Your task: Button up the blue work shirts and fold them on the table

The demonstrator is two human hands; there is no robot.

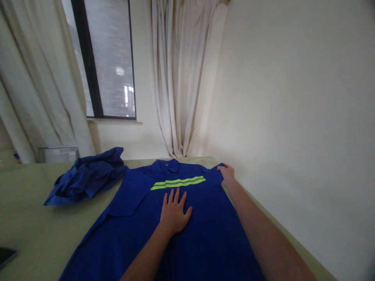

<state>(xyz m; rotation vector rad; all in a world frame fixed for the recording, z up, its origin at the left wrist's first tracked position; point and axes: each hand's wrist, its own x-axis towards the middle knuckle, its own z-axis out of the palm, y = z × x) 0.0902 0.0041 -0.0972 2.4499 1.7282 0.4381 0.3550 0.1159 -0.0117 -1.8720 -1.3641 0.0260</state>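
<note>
A blue work garment (205, 230) with a collar and a yellow-green reflective stripe (186, 182) across the chest lies spread out, collar end away from me. Its left-side sleeve is folded over the front. My left hand (175, 212) rests flat on the chest just below the stripe, fingers spread. At the far right, my right hand (226, 172) pinches the edge of the garment's other sleeve near the shoulder. The lower end of the garment runs out of view at the bottom.
A crumpled blue cloth garment (88, 175) lies to the left on the pale green surface (35, 218). A dark flat device (6, 255) sits at the left edge. A wall (293, 117) borders the right side; curtains (181, 78) and a window (113, 58) are behind.
</note>
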